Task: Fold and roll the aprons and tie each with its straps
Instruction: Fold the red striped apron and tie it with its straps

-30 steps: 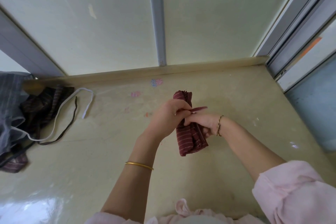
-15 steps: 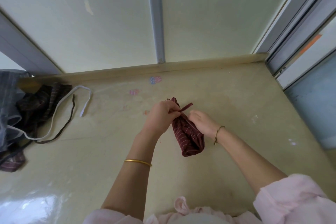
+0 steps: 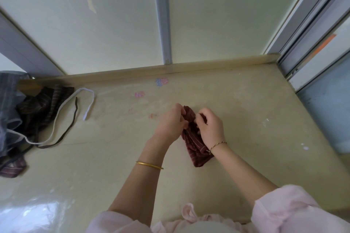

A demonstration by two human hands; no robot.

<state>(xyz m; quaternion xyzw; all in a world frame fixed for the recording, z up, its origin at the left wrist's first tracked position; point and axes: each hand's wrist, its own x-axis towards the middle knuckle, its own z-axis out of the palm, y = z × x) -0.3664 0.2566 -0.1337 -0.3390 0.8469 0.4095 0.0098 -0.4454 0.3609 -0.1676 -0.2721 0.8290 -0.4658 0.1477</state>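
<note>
While the rolled maroon apron (image 3: 195,147) lies on the bench (image 3: 255,115), we clamp its upper end between curled fingers (image 3: 201,119), left hand (image 3: 170,125) and right hand (image 3: 211,129) on either side. Well left of our fingers sits a pile of dark aprons (image 3: 39,106) with loose straps (image 3: 62,117).

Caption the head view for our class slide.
Left hand and right hand grip a rolled apron over the table; other aprons lie aside.
</note>
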